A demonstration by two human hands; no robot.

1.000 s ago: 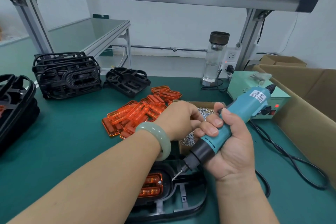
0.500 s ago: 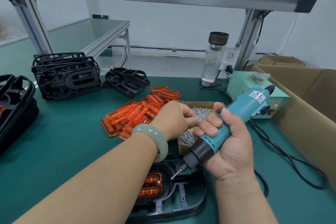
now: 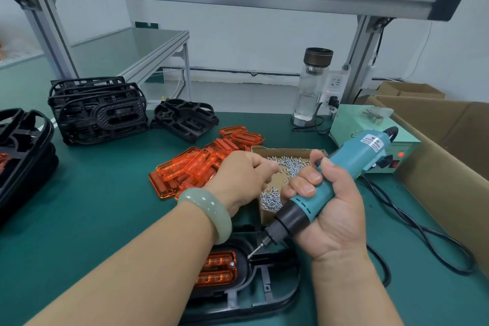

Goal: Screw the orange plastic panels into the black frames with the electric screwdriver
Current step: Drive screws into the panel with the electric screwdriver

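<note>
A: L hand (image 3: 243, 174), what's it doing?
B: It's reaching over the screw box (image 3: 285, 152), fingers curling in, tips close together above the screws (image 3: 270, 198). Can't tell if it's pinching one. A pale green bangle (image 3: 209, 209) is sitting on that wrist.
A: And the R hand (image 3: 333, 209)?
B: It's gripping the electric screwdriver (image 3: 344, 169), all fingers wrapping round the blue body. The tool is leaning, back end up & to the right, bit pointing down & left.
A: Pointing at what?
B: At the black frame (image 3: 264, 296) lying flat at the near edge of the green table (image 3: 92, 206), right under the arms. The tip is hanging just beside the right edge of the orange panel (image 3: 217, 268) that's sitting in the frame. Touching or not, can't tell. One small screw head (image 3: 232, 263) is shining at the panel's top right corner.
A: More parts?
B: Yep. A pile of orange panels (image 3: 190, 167) is lying just left of the screw box, behind the L hand. Stacks of black frames (image 3: 98, 111) are standing at the far left, w/ one single frame (image 3: 185, 119) lying beside them.
A: Other stuff?
B: A clear bottle (image 3: 312, 87) w/ a dark lid is standing at the back. A pale green power box (image 3: 370, 130) w/ a red light glowing is sitting to the right, behind the tool. A black cable (image 3: 423, 230) is snaking over the table nr the R wrist. A big cardboard box (image 3: 449, 145) is standing along the right side.
</note>
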